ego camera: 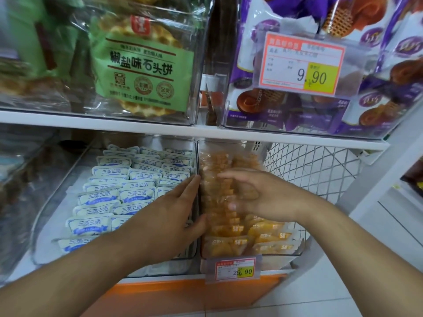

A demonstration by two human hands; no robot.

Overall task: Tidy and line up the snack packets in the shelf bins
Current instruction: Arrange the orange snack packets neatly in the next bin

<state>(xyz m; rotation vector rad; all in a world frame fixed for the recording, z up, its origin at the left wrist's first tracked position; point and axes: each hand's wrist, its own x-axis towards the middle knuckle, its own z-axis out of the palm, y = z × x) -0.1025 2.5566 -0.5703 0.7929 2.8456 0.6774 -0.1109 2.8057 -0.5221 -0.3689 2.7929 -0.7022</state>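
On the lower shelf a clear bin (299, 250) holds several orange snack packets (225, 232) in rows. My right hand (258, 193) is over the middle of that bin, its fingers curved above the packets; whether it pinches one is blurred. My left hand (169, 213) lies with straight fingers along the wall between this bin and the neighbouring clear bin (45, 227). That left bin is filled with several white-and-blue packets (107, 193) lined up in rows.
The upper shelf (160, 129) carries a clear bin with green waffle-biscuit bags (142, 65) and a bin of purple biscuit bags (377, 92) with a 9.90 price tag (299, 65). A 29.90 tag (235, 269) hangs below the orange bin. A white wire basket (320, 165) stands to the right.
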